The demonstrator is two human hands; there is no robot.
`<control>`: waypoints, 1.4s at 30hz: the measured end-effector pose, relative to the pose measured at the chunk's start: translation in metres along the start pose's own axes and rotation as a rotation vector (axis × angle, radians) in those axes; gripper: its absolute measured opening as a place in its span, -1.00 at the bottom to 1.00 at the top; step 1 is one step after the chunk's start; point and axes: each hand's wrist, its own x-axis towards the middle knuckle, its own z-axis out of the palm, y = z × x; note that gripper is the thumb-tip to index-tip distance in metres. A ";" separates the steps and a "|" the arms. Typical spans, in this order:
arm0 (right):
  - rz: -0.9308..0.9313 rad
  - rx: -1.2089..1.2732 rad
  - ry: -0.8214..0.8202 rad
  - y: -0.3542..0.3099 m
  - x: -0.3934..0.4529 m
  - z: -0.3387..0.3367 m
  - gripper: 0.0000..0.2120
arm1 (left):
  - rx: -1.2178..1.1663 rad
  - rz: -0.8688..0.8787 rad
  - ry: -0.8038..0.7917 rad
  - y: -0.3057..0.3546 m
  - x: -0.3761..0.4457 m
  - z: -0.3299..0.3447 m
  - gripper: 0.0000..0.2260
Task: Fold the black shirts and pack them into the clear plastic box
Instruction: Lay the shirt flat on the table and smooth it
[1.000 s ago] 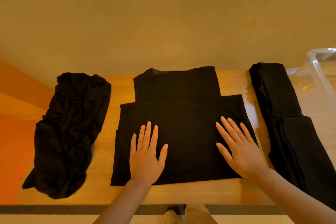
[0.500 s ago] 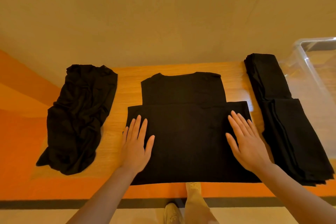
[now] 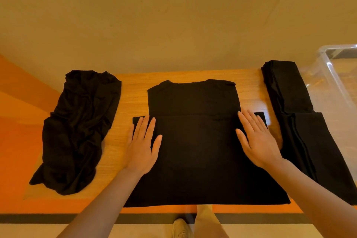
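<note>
Your left hand [image 3: 142, 147] and right hand [image 3: 257, 141] lie flat, fingers straight, gripping nothing, on the half-folded shirt [image 3: 197, 141].

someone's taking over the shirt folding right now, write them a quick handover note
Left hand: open, flat on the left edge of the middle shirt.
Right hand: open, flat on its right edge.
Middle shirt: lies flat on the table, bottom part folded up over the body, collar end away from you.
Folded stack: on the right, beside the clear box.
Crumpled shirt: on the left, not yet folded.
Done: some shirts folded and stacked.
Left: finish the middle shirt, fold the crumpled one, pack everything into the box; no shirts show in the part of it in view.
</note>
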 end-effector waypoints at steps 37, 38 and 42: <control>-0.284 -0.204 -0.177 0.052 0.072 -0.066 -0.69 | 0.024 0.177 -0.056 -0.046 0.068 -0.044 -0.67; -0.272 -0.215 -0.194 0.053 0.070 -0.068 -0.69 | 0.014 0.150 -0.044 -0.049 0.064 -0.045 -0.73; -0.202 -0.231 -0.218 0.054 0.071 -0.070 -0.76 | -0.035 0.025 -0.057 -0.049 0.061 -0.050 -0.86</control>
